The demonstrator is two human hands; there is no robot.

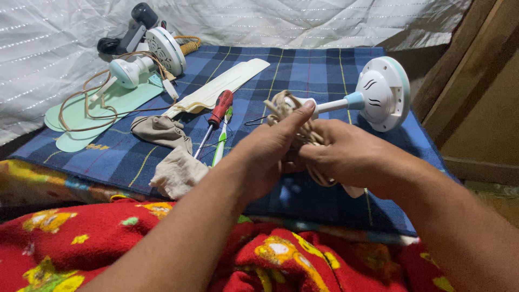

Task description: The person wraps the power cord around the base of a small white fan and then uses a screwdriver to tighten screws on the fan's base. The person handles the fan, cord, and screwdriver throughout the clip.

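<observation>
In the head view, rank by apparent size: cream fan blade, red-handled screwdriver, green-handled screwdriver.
1. Long cream plastic fan blade, clearly largest.
2. Red-handled screwdriver and green-handled screwdriver: similar length; the red handle looks thicker, but too close to rank.

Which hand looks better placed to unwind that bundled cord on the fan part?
Probably the left hand: its fingers rest on top of the coiled cord. The right hand grips the bundle from below, steadying the fan motor.

Beige cord [286, 111] bunched in loose loops, held above the blue plaid cloth [324, 70] near its right edge, white fan motor [381, 94] tilted, stem toward the cord
</observation>
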